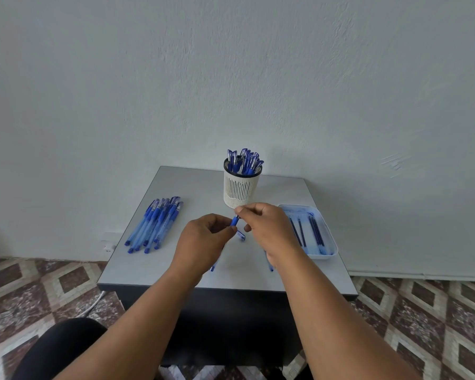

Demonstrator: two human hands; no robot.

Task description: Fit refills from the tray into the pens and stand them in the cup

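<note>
Your grey table (176, 185) meets a pale wall (231, 64) above patterned floor tiles (422, 311); no writing is readable. Your left hand (203, 242) and right hand (269, 229) each pinch the pen (235, 221).

Cups: one white slotted cup (240, 187) at the worktop's far edge
Trays: one white tray (328, 231) at the right edge
Refills in tray: about five (314, 231)
Loose pens: a pile (155, 224) near the left edge, roughly ten; the exact count is unclear
Pens in cup: a crowded bunch (244, 160), too packed to count
Hands: two, the left hand (203, 242) and the right hand (269, 229)

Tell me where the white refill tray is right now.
In the head view, the white plastic refill tray sits at the grey table's right edge, beside the right hand.
</note>
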